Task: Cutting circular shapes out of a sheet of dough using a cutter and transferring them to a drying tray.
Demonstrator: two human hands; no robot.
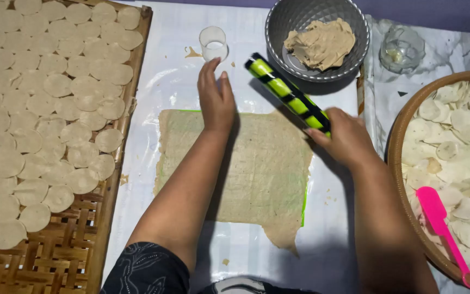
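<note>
From my remote station I read the thin, rolled-out sheet of pale beige dough [246,169] lying flat at the centre of the clear plastic work sheet [164,81], over a green mat visible only at the dough's edges. My left hand [216,100] is open, fingers together and palm down, resting on the dough's 12 o'clock edge and gripping nothing. My right hand [346,136] is closed round the lower end of the green-and-black striped cylindrical rolling pin [289,95], which is raised at a slant toward 11 o'clock above the dough's upper right corner. The small clear plastic cup [213,42] stands just beyond the left fingertips. At 1 o'clock sits the grey metal bowl [354,38] with a lump of unrolled dough. The woven bamboo tray [77,239] at 9 o'clock carries rows of cut dough rounds; the round basket [395,158] at 3 o'clock holds scraps and a pink spatula [441,223]. Risks, in my judgement: the torn tail at 6 o'clock may rip further under uneven pressure, and the raised pin could knock the bowl.
</note>
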